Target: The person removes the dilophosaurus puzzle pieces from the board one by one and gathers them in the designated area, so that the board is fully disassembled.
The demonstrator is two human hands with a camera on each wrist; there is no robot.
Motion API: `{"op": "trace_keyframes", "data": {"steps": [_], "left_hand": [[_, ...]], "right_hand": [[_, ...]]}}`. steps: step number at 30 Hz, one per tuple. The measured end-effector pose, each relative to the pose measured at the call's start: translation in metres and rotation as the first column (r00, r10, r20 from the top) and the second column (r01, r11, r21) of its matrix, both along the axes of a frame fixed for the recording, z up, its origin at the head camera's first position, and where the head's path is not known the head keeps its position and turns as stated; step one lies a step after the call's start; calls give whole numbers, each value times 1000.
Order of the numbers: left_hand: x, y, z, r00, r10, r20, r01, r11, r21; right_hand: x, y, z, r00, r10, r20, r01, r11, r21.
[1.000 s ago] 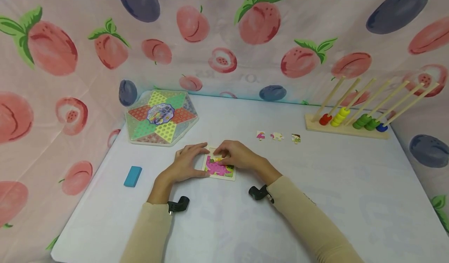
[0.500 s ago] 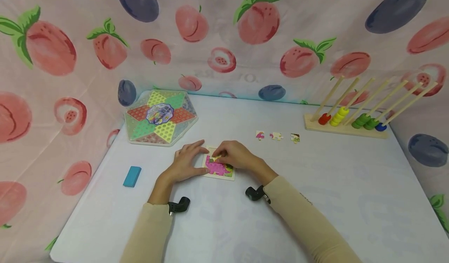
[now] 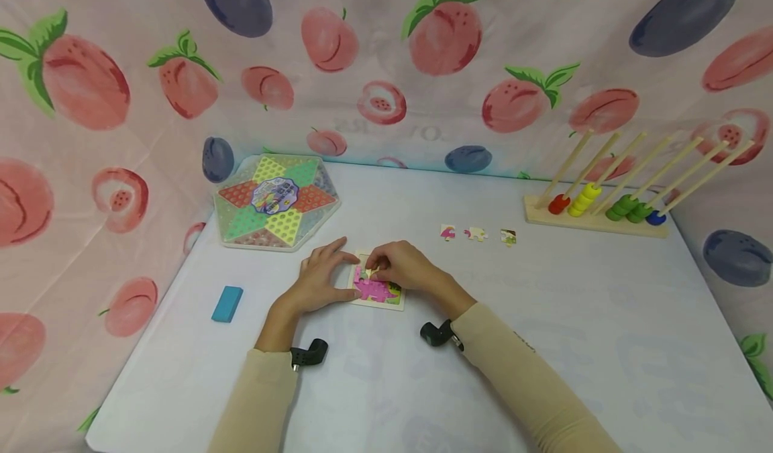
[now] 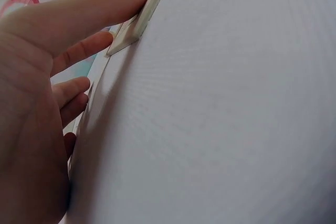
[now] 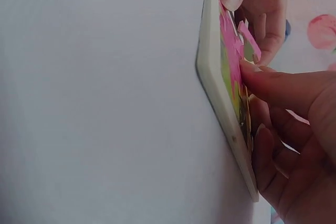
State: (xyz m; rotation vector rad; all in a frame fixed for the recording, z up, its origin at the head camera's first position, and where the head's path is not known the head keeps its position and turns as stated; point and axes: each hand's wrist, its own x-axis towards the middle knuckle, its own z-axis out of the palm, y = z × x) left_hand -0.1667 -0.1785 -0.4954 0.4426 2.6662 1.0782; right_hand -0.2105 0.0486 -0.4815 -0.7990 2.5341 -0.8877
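A small wooden jigsaw puzzle (image 3: 377, 292) with a pink dinosaur picture lies flat on the white table in the head view. My left hand (image 3: 321, 278) is at its left side, thumb (image 4: 126, 2) on the board's edge and the index finger near the far left corner. Over the far part of the puzzle, my right hand (image 3: 403, 266) pinches a puzzle piece (image 5: 249, 39) between thumb and fingers. The right wrist view shows this piece, partly pink, tilted up from the board, its far side hidden by fingers.
Beyond the right hand lie three loose puzzle pieces (image 3: 476, 234) in a row. A Chinese checkers board (image 3: 238, 228) stands back left, a blue block (image 3: 227, 304) front left. At the back right is a wooden bead counter (image 3: 598, 225) with upright rods. Fruit-print cloth (image 3: 386, 50) hangs behind.
The right hand has shifted very slightly left over the puzzle, and the piece in its fingers is now tilted up into view. The left hand stays at the board's left side.
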Motion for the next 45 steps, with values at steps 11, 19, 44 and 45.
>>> {"op": "trace_keyframes", "data": {"steps": [11,19,44,45], "left_hand": [[-1,1,2,1000,4,5,-4,1000,-16],[-1,1,-1,1000,1,2,-1,1000,-23],[2,3,1,1000,22,-13,-22,999,-26],[2,3,1,1000,22,-13,-22,999,-25]], "right_hand": [[0,6,-4,999,-33,23,35,995,-89],[-1,10,-2,995,-34,94,46,991,-122],[-6,63,25,934,-192,300,304,869,-389],[-6,66,26,931,-200,304,315,861,-399]]}}
